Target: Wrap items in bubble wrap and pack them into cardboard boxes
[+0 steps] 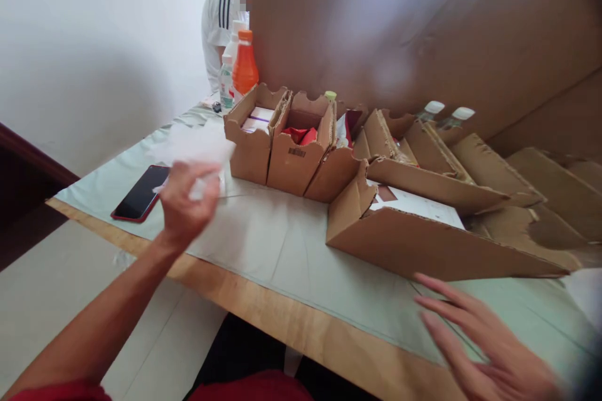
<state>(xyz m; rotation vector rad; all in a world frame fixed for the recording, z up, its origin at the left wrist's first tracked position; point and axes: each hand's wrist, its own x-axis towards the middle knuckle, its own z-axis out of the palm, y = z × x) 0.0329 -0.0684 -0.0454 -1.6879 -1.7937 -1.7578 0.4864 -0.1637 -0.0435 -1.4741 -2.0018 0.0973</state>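
Note:
My left hand (187, 200) is closed, gripping a blurred, whitish see-through plastic bag (195, 145) over the left part of the table. Just left of that hand lies a dark phone with a red edge (140, 194). My right hand (489, 341) has its fingers spread and holds nothing, near the table's front right. Closest to it is a low cardboard box (423, 244) with a white flat item (418, 205) inside. Left of that, cardboard bins hold white-and-purple boxes (256, 119) and red packets (301, 136).
More cardboard bins (493, 166) lean in a row to the right. Behind rises a tall cardboard panel (376, 31). An orange bottle (245, 66) and a clear bottle (226, 84) stand at the back left. Beyond them is a person in a striped white sleeve (221, 6).

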